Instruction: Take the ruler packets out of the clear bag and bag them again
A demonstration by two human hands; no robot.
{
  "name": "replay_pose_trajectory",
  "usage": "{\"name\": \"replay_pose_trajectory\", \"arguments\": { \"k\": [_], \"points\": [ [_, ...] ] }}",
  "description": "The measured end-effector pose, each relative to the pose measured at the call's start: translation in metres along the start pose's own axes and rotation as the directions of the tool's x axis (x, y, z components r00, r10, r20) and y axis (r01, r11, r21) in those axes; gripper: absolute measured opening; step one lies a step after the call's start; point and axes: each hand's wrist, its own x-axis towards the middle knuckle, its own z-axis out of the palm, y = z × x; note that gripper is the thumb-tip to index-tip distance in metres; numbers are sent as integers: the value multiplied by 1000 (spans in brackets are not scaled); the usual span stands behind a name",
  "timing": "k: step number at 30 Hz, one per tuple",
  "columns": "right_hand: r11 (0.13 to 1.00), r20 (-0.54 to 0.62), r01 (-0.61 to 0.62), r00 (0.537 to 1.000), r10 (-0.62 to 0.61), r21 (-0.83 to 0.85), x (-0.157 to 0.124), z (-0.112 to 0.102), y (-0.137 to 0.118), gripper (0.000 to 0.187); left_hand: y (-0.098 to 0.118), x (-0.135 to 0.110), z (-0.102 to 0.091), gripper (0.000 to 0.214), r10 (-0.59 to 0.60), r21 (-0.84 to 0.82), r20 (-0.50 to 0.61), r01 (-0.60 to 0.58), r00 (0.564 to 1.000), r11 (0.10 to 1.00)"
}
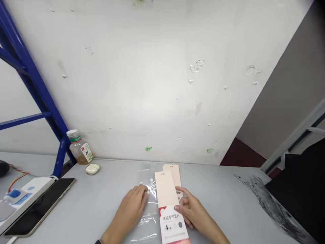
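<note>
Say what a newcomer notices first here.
The hands catch the eye at bottom centre: the left hand rests on a clear plastic bag, the right hand touches a cream-and-red ruler-set packet. A second packet lies behind it, and a blue metal frame rises at left against the scuffed white wall.

head camera looks forward and down from above.
</note>
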Motion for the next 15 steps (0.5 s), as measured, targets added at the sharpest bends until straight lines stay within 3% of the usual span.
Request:
{"name": "replay_pose_trajectory", "arguments": {
  "k": [9,15],
  "points": [
    [1000,-7,4,1000,-4,-4,1,-1,0,60,13,-4,0,32,110,-73,37,-108,993,992],
    [995,67,14,998,-20,95,-1,9,-5,60,16,-3,4,32,120,-24,59,-119,991,993]
  ]
}}
